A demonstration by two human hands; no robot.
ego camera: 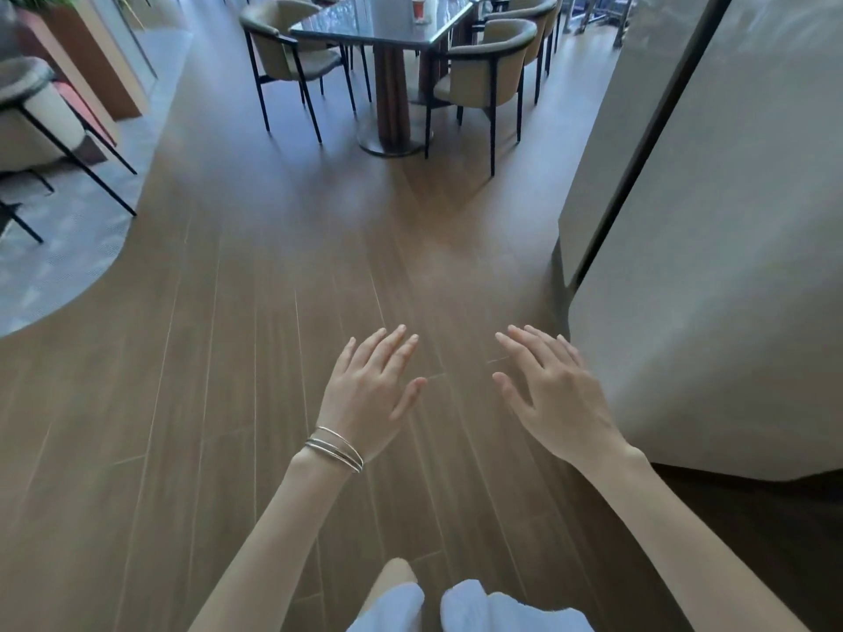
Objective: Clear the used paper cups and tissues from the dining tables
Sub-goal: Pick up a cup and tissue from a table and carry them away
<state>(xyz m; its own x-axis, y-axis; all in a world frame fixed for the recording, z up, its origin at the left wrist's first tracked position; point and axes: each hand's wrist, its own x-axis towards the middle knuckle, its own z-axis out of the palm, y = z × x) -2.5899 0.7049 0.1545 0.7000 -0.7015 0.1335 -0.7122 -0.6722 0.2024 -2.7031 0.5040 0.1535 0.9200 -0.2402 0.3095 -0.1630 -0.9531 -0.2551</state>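
Hands first: the left hand (369, 385), with thin bangles (335, 449) at the wrist, and the right hand (554, 394) both hang over the wooden floor (228, 358) with fingers spread and nothing in them. By the look of it the clearing has hardly begun, since the dark dining table (365, 25) stands well ahead among its chairs (285, 43). A paper cup (417, 6) stands near the tabletop's far right edge, with what may be a tissue (422, 21) just beside it, though that is too small to tell.
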